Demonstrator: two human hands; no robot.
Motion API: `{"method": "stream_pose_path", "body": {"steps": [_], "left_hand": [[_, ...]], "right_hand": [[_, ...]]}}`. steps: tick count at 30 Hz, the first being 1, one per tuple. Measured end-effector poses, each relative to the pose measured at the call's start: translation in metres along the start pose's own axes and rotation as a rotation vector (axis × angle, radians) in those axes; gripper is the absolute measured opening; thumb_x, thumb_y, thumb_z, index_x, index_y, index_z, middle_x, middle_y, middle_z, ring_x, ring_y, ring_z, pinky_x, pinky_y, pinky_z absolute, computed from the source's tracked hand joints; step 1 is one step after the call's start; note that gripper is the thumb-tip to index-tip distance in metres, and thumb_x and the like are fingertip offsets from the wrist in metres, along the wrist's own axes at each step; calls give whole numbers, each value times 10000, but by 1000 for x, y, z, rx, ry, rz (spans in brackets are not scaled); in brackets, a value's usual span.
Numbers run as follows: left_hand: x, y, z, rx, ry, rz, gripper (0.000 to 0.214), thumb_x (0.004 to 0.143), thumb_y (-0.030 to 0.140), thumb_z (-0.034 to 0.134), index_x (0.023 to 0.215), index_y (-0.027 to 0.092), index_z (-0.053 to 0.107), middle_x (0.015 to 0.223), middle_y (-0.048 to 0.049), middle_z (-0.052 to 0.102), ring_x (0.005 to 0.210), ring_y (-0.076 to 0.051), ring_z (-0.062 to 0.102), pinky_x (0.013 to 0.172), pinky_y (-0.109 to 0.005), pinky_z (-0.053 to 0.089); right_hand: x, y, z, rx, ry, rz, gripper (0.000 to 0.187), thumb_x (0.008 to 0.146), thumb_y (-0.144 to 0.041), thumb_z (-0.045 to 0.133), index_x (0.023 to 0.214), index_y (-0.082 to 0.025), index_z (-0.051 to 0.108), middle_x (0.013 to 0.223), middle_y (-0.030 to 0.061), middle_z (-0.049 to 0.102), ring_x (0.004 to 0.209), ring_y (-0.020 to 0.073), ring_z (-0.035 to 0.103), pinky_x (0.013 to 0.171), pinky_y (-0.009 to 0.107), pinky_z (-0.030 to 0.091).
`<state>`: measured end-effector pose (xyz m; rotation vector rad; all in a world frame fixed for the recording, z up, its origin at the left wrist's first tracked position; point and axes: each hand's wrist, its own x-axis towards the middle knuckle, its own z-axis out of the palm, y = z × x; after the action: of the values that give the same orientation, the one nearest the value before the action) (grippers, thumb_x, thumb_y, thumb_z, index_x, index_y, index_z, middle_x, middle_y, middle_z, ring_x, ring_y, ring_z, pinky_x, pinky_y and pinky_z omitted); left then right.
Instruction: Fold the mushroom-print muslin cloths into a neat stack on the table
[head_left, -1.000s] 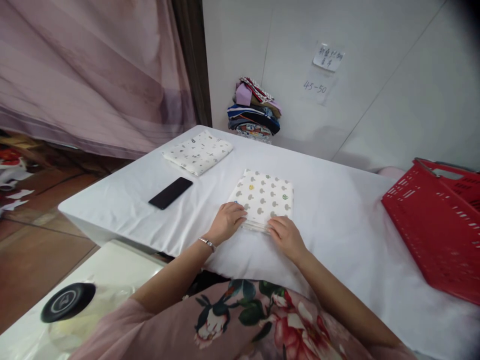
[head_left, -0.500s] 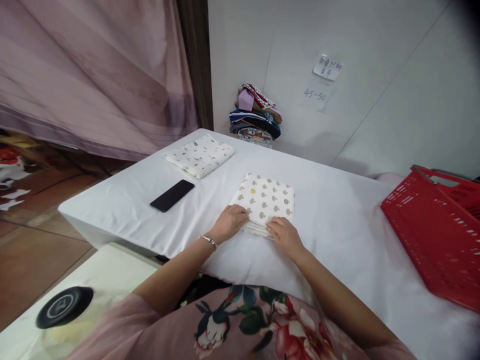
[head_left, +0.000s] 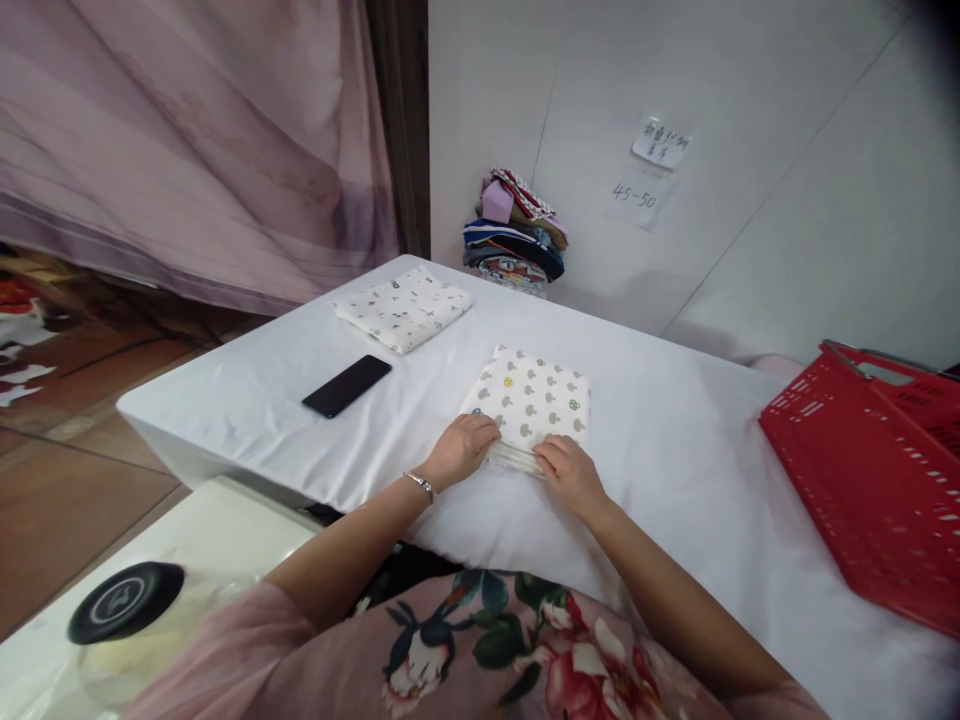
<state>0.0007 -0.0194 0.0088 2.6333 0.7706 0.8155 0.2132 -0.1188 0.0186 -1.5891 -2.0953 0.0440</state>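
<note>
A white cloth (head_left: pixel 531 392) printed with grey mushroom-like shapes lies folded in several layers on the white-covered table (head_left: pixel 675 430). At its near left corner, my left hand (head_left: pixel 463 446) is closed on the folded edge. My right hand (head_left: pixel 571 474) pinches the near right corner, thumb toward the layers. Between the two hands the stacked layer edges show. My fingertips are partly hidden against the cloth. Farther back on the left lies another folded white cloth (head_left: pixel 405 308) with a small scattered print, apart from both hands.
A black phone (head_left: pixel 347 386) lies left of the hands. On the right stands a red plastic basket (head_left: pixel 862 480). Behind the table is a pile of folded fabrics (head_left: pixel 516 235) against the wall. At lower left, a black-lidded container (head_left: pixel 126 602) sits on a white surface.
The view has shifted slightly. Both hands stay at the near corners of the mushroom-print cloth, which lies in nearly the same position.
</note>
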Motion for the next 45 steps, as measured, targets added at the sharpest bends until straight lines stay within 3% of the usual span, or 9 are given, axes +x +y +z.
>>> {"method": "stream_pose_path", "body": {"steps": [4, 11, 22, 28, 36, 45], "left_hand": [[-1, -1, 0, 44, 28, 89, 203, 877, 130, 423, 894, 190, 616, 936, -45, 638, 904, -167, 563, 825, -328, 427], [0, -4, -7, 72, -36, 147, 177, 894, 197, 448, 930, 184, 621, 928, -47, 636, 889, -163, 565, 827, -324, 425], [12, -2, -20, 206, -216, 167, 171, 879, 210, 489, 811, 189, 644, 886, -30, 616, 804, -156, 537, 718, -288, 403], [11, -3, -16, 305, -202, 240, 238, 908, 181, 410, 817, 173, 630, 839, -46, 595, 763, -153, 513, 699, -285, 392], [9, -3, -12, 268, -161, 238, 176, 857, 143, 454, 921, 172, 615, 906, -64, 598, 848, -173, 532, 750, -310, 417], [1, 1, -16, 257, -113, 240, 210, 836, 101, 437, 949, 160, 605, 898, -66, 603, 868, -174, 539, 766, -315, 436]], "right_hand": [[-1, 1, 0, -52, -2, -48, 227, 907, -185, 418, 959, -203, 639, 905, 61, 602, 826, 188, 511, 735, 307, 427], [3, -5, -9, -123, -133, -60, 170, 895, -208, 468, 898, -192, 637, 891, 52, 587, 802, 180, 477, 720, 293, 395], [9, -13, -14, -289, -274, -45, 231, 925, -186, 408, 830, -186, 618, 861, 42, 571, 791, 169, 446, 644, 273, 323], [8, -7, -11, -251, -254, -3, 211, 894, -116, 402, 889, -185, 601, 915, 45, 571, 830, 170, 461, 661, 263, 340], [4, -3, -8, -102, -150, 12, 203, 898, -118, 383, 915, -186, 573, 922, 45, 574, 846, 163, 482, 719, 262, 379], [1, -5, -3, -229, -177, -46, 244, 859, -60, 389, 875, -180, 600, 868, 48, 561, 779, 171, 443, 671, 279, 340]]}}
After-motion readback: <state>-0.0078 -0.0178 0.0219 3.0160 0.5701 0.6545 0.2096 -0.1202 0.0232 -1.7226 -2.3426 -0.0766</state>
